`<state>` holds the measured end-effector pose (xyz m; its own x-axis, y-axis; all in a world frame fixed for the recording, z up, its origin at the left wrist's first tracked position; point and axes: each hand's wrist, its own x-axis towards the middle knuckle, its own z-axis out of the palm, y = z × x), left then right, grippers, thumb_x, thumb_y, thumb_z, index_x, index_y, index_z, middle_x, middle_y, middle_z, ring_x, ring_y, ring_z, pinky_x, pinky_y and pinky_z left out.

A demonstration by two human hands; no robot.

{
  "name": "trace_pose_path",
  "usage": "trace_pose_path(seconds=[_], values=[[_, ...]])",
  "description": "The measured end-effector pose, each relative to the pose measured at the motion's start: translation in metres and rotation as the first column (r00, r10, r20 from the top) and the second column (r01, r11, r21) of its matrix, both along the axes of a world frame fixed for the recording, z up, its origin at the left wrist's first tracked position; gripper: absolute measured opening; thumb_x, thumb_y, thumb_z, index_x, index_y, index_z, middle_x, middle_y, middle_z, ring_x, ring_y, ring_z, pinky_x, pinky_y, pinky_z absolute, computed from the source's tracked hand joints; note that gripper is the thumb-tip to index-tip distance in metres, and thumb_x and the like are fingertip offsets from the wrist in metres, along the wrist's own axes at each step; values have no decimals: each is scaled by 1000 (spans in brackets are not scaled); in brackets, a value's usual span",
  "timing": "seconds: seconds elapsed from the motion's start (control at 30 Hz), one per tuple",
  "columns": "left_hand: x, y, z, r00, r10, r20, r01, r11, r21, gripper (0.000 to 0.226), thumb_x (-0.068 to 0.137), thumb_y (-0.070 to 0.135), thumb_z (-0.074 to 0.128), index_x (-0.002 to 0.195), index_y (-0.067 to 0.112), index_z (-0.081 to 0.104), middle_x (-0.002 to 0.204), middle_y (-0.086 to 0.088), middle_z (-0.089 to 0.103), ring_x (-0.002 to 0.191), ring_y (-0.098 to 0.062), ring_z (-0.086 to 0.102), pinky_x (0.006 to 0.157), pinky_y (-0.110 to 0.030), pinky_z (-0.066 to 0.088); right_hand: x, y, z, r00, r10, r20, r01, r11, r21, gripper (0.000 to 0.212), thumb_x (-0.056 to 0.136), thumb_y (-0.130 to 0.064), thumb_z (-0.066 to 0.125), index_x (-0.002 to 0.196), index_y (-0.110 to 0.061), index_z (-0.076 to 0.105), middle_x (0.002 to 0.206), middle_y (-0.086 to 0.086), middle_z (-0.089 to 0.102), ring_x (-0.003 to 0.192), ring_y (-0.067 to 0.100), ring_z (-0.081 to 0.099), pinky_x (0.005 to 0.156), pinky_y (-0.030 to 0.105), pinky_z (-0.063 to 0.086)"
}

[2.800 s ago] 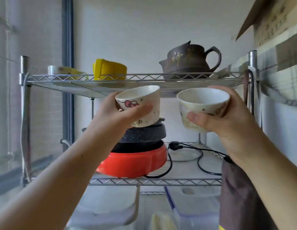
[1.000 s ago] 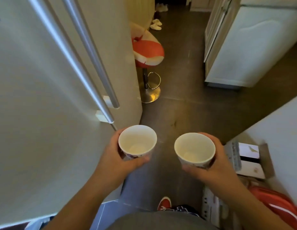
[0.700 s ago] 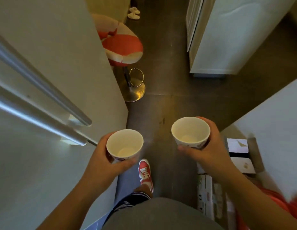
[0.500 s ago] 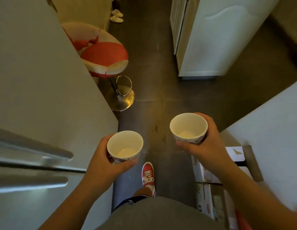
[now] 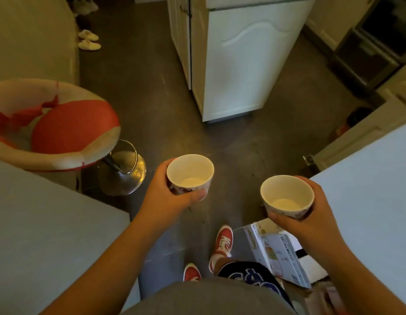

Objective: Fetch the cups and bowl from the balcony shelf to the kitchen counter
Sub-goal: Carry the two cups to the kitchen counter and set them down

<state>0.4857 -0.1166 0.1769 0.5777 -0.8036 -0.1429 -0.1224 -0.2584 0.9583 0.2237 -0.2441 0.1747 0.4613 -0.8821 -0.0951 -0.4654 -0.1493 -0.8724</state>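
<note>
I carry two small white cups with cartoon prints, both upright and empty. My left hand [image 5: 162, 194] grips the left cup [image 5: 190, 172] around its side, held over the dark floor in the middle of the view. My right hand [image 5: 311, 214] wraps the right cup [image 5: 287, 194] from the right, a little lower and nearer to me. No bowl and no shelf are in view.
A red and white bar stool [image 5: 56, 126] with a chrome base [image 5: 122, 176] stands left. A grey surface [image 5: 38, 235] fills the lower left. A white cabinet [image 5: 238, 60] stands ahead, a pale wall [image 5: 367, 189] on the right, cardboard boxes [image 5: 279, 253] by my red shoes [image 5: 223, 241].
I have left the balcony shelf and walked indoors along the passage with both cups. The fridge handles have slid out of view on the left, and the stool and cabinet are closer.
</note>
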Motion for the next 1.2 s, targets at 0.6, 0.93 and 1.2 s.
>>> trace_pose_path(seconds=[0.6, 0.93, 1.2], values=[[104, -296, -13, 991, -124, -47, 127, 989, 79, 71, 51, 37, 83, 113, 47, 48, 104, 39, 59, 100, 16, 58, 68, -5, 51, 93, -282, -20, 984, -162, 74, 151, 979, 139, 88, 58, -21, 86, 132, -27, 39, 118, -25, 49, 102, -4, 53, 82, 11, 42], [199, -456, -29, 962, -273, 3, 272, 959, 80, 71, 53, 36, 83, 112, 50, 47, 111, 30, 55, 99, 15, 58, 64, -3, 50, 177, -419, -25, 956, -273, 105, 264, 960, 89, 86, 57, -14, 90, 125, -34, 40, 117, -27, 48, 103, -16, 51, 82, 6, 40], [199, -614, -19, 804, -593, -49, 595, 802, 54, 80, 50, 39, 86, 119, 46, 46, 118, 22, 58, 108, -6, 61, 72, -11, 55, 154, -470, -10, 810, -581, 82, 578, 814, 61, 88, 47, -43, 83, 125, -37, 42, 110, -35, 54, 102, -14, 55, 73, 4, 46]])
